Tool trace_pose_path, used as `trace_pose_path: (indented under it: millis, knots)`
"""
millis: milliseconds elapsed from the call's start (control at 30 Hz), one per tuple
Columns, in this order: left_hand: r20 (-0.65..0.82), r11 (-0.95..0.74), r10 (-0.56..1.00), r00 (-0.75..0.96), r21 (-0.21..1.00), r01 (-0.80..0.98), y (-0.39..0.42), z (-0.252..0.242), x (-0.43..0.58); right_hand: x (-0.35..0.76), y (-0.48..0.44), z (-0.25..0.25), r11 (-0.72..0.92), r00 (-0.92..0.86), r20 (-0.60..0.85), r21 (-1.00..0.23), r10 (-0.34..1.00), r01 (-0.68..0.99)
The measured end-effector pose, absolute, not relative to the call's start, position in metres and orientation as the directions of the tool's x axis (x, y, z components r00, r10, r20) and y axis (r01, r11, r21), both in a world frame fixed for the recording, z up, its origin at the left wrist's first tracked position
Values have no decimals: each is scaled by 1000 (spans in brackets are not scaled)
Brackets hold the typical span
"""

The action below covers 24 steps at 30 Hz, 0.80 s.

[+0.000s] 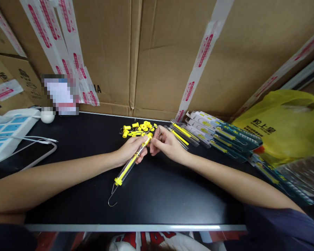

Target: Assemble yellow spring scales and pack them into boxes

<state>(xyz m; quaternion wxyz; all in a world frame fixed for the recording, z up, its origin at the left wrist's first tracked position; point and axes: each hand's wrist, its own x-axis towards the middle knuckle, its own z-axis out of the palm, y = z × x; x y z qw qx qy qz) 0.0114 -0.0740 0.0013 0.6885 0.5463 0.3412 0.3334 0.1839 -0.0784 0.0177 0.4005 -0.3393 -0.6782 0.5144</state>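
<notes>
A tubular spring scale, with a clear barrel, a yellow strip inside and yellow end caps, slants across the middle of the black table. My left hand is wrapped around its upper part, thumb near the top cap. From the lower cap hangs a metal hook, pointing toward me. My right hand is closed at the upper end, fingertips pinching what looks like a thin metal wire piece beside the cap; the fingers partly hide it. Just behind the hands lies a pile of yellow caps and small parts.
Clear tubes with yellow strips lie right of my right hand. Boxed spring scales are stacked farther right, beside a yellow plastic bag. A white power strip and a phone sit at left. Cardboard boxes wall the back.
</notes>
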Motion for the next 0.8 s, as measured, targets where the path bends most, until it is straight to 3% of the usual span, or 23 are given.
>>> trace_pose_path:
  millis: [200, 667, 800]
  knots:
    - [-124, 228, 812, 571, 967, -114, -77, 5, 14, 182, -79, 22, 217, -418, 189, -976, 889, 20]
    - [-23, 142, 818, 574, 976, -164, -76, -3, 15, 183, -82, 14, 232, -387, 180, -968, 904, 92]
    - [-24, 159, 805, 593, 971, -176, -75, -1, 15, 184, -82, 10, 290, -394, 233, -953, 889, 92]
